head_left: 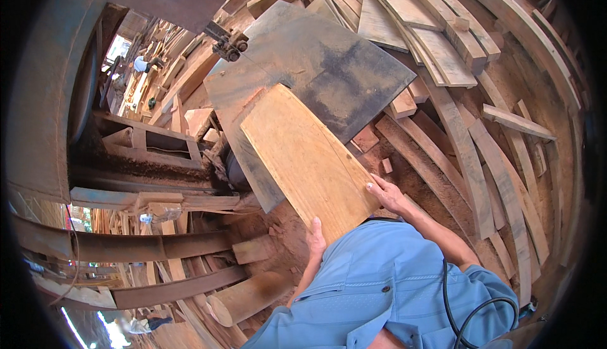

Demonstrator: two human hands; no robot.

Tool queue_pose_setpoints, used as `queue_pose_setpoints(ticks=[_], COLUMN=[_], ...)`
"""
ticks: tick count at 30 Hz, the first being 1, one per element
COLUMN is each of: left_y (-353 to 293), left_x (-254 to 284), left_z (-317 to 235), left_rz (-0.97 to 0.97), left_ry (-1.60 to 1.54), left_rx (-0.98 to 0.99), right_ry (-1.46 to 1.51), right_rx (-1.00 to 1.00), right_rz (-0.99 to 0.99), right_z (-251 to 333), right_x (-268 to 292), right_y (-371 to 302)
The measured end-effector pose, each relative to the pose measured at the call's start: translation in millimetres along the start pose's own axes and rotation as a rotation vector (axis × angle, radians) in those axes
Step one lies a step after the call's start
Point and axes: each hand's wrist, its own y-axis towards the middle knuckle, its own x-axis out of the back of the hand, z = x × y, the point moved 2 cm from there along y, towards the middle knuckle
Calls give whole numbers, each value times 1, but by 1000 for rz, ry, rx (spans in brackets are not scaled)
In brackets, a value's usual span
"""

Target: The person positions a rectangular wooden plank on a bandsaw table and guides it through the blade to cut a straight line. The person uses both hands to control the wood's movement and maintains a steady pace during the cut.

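A wide, light-brown wooden board (303, 153) lies on the dark metal table (357, 74) of a band saw, its near end reaching out over the edge toward my body. A pencil-thin dark line runs along its right side. My left hand (315, 238) grips the near left edge, thumb on top. On the near right edge sits my right hand (387, 195), thumb over the upper face; the fingers beneath are partly hidden. The board's far end lies close to the table slot, below the saw's blade guide (231, 45). Whether the blade touches the wood I cannot tell.
The saw's large metal frame (41, 90) rises at the left. Stacked planks (436, 33) and curved offcuts crowd the right side. A round log (250, 298) lies at lower left, near rusty beams (183, 244). A person (148, 64) is far off at upper left.
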Motion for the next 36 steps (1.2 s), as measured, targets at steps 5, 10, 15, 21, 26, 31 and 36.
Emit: queue_pose_setpoints(ticks=[5,10,15,21,26,31,36], left_y=[-3,-9,-1,-7,-17,-16,-7], left_x=[3,1,2,-5,-17,-19,-14], left_z=[5,0,21,2,-15,-13,8], left_rz=[9,0,-52,-71,-68,-88,-86], left_ry=[0,62,62,118,21,16,88], left_rx=[-27,-25,-46,14,74,79,96], right_ry=[-17,-1,-30,-26,-22,2,35], right_rx=[-45,-38,-24,-47,-54,-46,-33], right_rz=[22,27,32,27,33,39,47], right_z=[4,8,6,13,16,7,13], right_x=[1,3,6,12,18,19,21], right_y=[-6,-12,-9,-7,-7,-1,-1])
